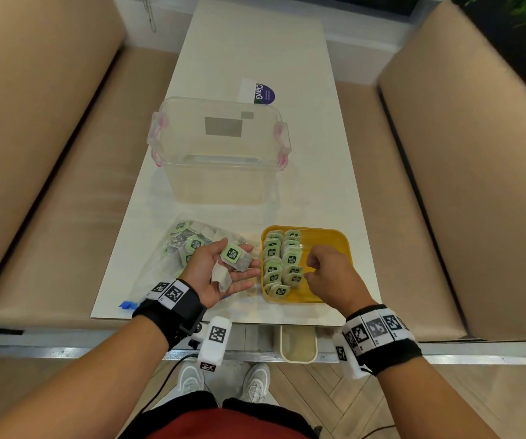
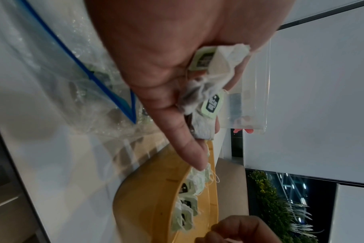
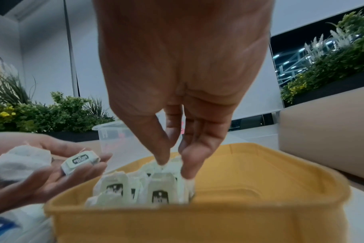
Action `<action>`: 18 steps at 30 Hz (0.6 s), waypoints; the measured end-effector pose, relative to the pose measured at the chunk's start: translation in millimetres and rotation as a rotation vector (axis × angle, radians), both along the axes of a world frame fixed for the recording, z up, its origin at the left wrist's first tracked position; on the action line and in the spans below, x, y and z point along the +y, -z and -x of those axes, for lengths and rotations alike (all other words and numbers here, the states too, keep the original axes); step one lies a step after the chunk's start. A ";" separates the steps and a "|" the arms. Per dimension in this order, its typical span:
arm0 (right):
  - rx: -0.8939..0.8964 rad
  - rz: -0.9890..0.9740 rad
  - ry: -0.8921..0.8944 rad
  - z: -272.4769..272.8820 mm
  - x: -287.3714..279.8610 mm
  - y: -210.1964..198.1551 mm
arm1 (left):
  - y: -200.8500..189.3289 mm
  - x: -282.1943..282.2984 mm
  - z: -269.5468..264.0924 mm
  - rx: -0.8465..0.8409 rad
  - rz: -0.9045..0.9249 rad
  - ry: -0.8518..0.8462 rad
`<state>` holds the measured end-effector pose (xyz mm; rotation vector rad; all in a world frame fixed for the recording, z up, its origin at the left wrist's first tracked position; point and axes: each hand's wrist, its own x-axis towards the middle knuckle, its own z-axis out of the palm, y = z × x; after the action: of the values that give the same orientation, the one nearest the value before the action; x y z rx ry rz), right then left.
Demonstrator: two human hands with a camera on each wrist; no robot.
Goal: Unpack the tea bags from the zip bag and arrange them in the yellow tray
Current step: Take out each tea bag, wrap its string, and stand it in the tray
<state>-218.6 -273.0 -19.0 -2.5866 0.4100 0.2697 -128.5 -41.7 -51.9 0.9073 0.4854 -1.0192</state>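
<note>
Your left hand [image 1: 220,274] lies palm up over the zip bag [image 1: 176,248], fingers relaxed, cradling tea bags [image 1: 234,258]. Your right hand [image 3: 172,157] pinches a tea bag among the rows in the yellow tray [image 1: 334,242].

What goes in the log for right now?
left hand: palm up, carrying tea bags | right hand: fingers setting one in yellow tray | zip bag: more left

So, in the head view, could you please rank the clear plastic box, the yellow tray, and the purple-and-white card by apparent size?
1. clear plastic box, clearly largest.
2. yellow tray, partly hidden by the right hand.
3. purple-and-white card, smallest, though it lies farthest from the camera.
</note>
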 end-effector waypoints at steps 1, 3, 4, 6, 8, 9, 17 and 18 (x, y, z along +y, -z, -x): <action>-0.032 0.007 -0.004 -1.3 1.3 -3.0 | -0.5 0.4 -0.1 -0.001 0.001 0.001; -0.120 0.011 -0.042 -5.4 7.6 -10.1 | -1.5 0.6 -0.1 0.001 0.006 0.007; -0.171 -0.002 -0.072 -8.3 13.0 -13.6 | -2.3 0.7 0.0 0.002 0.010 0.008; -0.248 -0.053 -0.131 -16.6 26.7 -19.9 | -4.1 0.6 0.4 0.005 0.021 0.020; -0.252 -0.095 -0.179 -27.9 42.7 -24.4 | -6.8 -1.0 2.2 -0.001 0.026 0.056; -0.225 -0.110 -0.200 -34.6 51.4 -26.5 | -8.2 -2.1 3.2 -0.009 0.020 0.072; -0.076 -0.093 -0.326 -66.0 87.0 -27.5 | -17.3 -4.8 7.4 -0.055 -0.056 0.103; -0.072 -0.100 -0.320 -66.8 87.0 -27.9 | -17.6 -4.5 7.3 -0.052 -0.051 0.106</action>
<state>-151.7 -186.0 9.0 -2.5463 -0.0447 0.2979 -135.8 -46.1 -34.4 1.0110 0.4243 -1.0811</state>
